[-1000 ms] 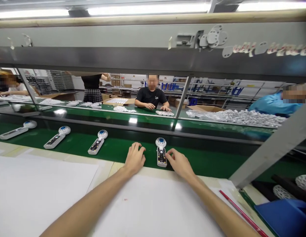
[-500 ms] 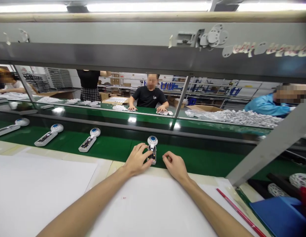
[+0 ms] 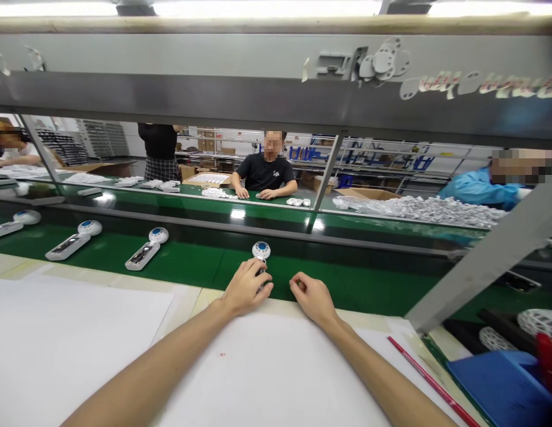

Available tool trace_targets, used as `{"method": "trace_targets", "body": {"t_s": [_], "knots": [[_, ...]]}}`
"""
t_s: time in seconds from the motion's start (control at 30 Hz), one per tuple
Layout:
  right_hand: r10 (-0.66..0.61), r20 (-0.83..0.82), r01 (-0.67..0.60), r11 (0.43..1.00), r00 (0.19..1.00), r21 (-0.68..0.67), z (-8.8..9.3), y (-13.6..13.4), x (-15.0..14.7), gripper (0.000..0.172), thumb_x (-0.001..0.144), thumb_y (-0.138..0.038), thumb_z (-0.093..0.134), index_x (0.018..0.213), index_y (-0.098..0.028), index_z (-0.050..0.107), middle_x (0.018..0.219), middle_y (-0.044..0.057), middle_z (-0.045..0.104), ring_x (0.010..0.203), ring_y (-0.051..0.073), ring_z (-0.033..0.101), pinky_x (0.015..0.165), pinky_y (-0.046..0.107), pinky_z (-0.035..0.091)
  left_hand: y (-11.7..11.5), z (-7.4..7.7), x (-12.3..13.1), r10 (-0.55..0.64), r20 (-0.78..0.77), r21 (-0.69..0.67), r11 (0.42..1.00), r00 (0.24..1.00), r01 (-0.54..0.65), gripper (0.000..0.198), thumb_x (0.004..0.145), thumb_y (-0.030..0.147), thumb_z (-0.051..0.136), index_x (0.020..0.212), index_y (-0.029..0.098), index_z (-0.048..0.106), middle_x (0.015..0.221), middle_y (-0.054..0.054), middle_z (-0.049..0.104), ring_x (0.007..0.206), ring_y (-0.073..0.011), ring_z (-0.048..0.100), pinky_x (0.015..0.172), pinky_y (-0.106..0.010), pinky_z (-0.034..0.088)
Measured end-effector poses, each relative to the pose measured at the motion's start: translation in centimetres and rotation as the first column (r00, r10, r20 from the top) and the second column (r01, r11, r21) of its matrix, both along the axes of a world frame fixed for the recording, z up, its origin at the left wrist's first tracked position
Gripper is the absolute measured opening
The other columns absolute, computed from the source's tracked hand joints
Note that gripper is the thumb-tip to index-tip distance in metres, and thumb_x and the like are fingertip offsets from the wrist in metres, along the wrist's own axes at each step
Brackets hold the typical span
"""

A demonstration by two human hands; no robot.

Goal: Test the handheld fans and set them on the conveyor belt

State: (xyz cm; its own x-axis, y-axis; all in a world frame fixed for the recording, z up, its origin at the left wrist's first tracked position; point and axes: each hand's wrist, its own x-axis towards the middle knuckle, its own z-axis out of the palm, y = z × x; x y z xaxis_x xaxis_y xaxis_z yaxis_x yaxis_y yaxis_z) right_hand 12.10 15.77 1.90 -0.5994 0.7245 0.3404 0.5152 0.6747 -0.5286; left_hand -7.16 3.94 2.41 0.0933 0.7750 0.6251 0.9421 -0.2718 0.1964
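The left hand (image 3: 248, 289), its fingers parted and curved, lies over the body of a white device (image 3: 261, 250) near the near edge of the green belt (image 3: 195, 264); whether it grips cannot be told. The device's round, blue-centred head shows beyond the knuckles. The right hand (image 3: 312, 296) is apart from it, above the same edge, thumb and forefinger drawn together; whether they pinch anything is unclear. Toward the belt's left end lie three similar devices (image 3: 141, 255). A red rod (image 3: 429, 378) lies near the right edge of the bench (image 3: 276, 379).
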Motion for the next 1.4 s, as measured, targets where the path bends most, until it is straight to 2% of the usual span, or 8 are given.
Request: {"method": "trace_targets", "body": {"t_s": [0.17, 0.53, 0.8, 0.97, 1.4], "knots": [[0.007, 0.009, -0.007, 1.0, 1.0, 0.0, -0.04, 0.02, 0.0, 0.019, 0.09, -0.033, 0.048, 0.079, -0.023, 0.059, 0.057, -0.002, 0.054, 0.058, 0.016, 0.05, 0.059, 0.028, 0.031, 0.08, -0.15, -0.1, -0.001, -0.005, 0.005, 1.0, 1.0, 0.001, 0.026, 0.097, 0.031, 0.047, 0.097, 0.019, 0.07, 0.113, -0.01, 0.062, 0.113, -0.0247, 0.053, 0.092, -0.041, 0.043], [0.021, 0.017, -0.021, 1.0, 1.0, 0.004, -0.04, -0.16, 0.03, 0.021, 0.091, -0.035, 0.047, 0.079, -0.023, 0.06, 0.058, -0.002, 0.054, 0.058, 0.016, 0.05, 0.059, 0.029, 0.031, 0.0, -0.25, 0.06, -0.021, -0.001, 0.019, 1.0, 1.0, 0.021, 0.024, 0.097, 0.03, 0.048, 0.094, 0.019, 0.069, 0.108, -0.009, 0.063, 0.114, -0.0237, 0.054, 0.1, -0.04, 0.043], [0.022, 0.009, -0.022, 1.0, 1.0, 0.009, -0.25, 0.07, -0.11, 0.021, 0.09, -0.036, 0.048, 0.079, -0.022, 0.06, 0.058, -0.002, 0.054, 0.057, 0.015, 0.049, 0.059, 0.028, 0.032, 0.07, -0.35, 0.07, -0.03, 0.003, 0.03, 0.999, 1.0, 0.03, 0.019, 0.094, 0.031, 0.054, 0.085, 0.019, 0.066, 0.09, -0.005, 0.066, 0.097, -0.0221, 0.057, 0.087, -0.039, 0.044], [0.023, 0.013, -0.023, 1.0, 1.0, 0.01, -0.36, 0.04, 0.0, 0.02, 0.09, -0.035, 0.048, 0.079, -0.022, 0.059, 0.057, -0.003, 0.054, 0.056, 0.015, 0.049, 0.059, 0.028, 0.031, 0.13, -0.41, 0.1, -0.014, 0.0, 0.037, 0.999, 1.0, 0.014, 0.021, 0.094, 0.027, 0.052, 0.078, 0.018, 0.062, 0.083, -0.004, 0.066, 0.087, -0.0205, 0.056, 0.08, -0.038, 0.042], [0.03, 0.025, -0.03, 0.999, 0.999, 0.017, -0.34, -0.09, 0.02, 0.019, 0.09, -0.033, 0.049, 0.078, -0.023, 0.059, 0.057, -0.003, 0.054, 0.056, 0.015, 0.049, 0.058, 0.028, 0.031, 0.2, -0.32, 0.1, -0.018, -0.002, 0.015, 1.0, 1.0, 0.018, 0.021, 0.094, 0.025, 0.052, 0.076, 0.018, 0.06, 0.08, -0.003, 0.065, 0.083, -0.0189, 0.054, 0.077, -0.036, 0.039]]}}
